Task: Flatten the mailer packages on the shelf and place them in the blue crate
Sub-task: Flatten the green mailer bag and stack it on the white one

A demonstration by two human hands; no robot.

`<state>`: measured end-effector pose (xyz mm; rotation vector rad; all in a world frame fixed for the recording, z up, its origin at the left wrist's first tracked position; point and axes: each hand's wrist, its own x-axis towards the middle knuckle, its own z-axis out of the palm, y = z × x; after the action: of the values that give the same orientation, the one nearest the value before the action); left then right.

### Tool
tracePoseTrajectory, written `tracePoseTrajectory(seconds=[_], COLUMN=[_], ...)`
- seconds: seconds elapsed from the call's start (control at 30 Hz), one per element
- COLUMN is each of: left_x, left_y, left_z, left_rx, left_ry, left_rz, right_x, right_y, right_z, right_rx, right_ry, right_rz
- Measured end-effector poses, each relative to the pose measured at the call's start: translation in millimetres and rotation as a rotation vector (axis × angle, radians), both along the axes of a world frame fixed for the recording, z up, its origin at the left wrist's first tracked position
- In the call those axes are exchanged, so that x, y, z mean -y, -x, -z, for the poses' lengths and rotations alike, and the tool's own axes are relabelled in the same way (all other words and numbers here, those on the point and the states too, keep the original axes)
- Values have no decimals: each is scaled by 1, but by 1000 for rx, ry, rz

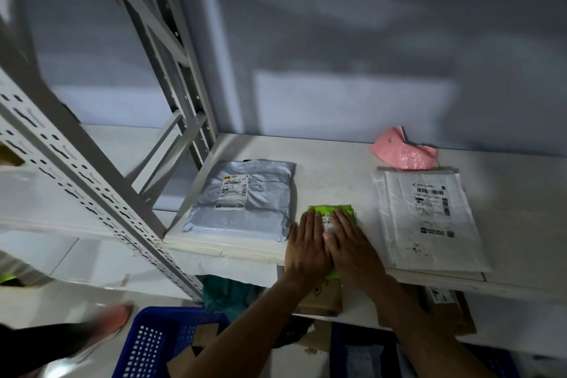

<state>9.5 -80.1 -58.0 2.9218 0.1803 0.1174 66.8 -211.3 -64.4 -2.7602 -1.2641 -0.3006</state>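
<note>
On shelf [331,175], left hand [306,242], right hand [349,239], both flat, green mailer [343,209] mostly hidden beneath

So the white shelf [334,173] in front of me has four mailers on it: puffy grey mailer [242,198] on the left, small green mailer [319,209] at the front edge mid-shelf, flat white mailer [426,221] on the right, and a crumpled pink mailer [403,152] just behind the white one.
</note>
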Motion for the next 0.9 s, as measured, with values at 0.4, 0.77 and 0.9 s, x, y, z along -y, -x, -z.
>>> tracePoseTrajectory(seconds=[0.4, 0.77, 0.9], left_x=[-10, -5, -3], left_y=[23, 22, 12], left_z=[5, 7, 4], left_rx=[103, 128, 182], left_ry=[-14, 30, 54], left_rz=[20, 11, 86], right_x=[17, 22, 12], right_y=[11, 13, 18], right_z=[14, 20, 0], right_rx=[113, 27, 36], right_ry=[-128, -98, -208], right_rz=[43, 128, 114])
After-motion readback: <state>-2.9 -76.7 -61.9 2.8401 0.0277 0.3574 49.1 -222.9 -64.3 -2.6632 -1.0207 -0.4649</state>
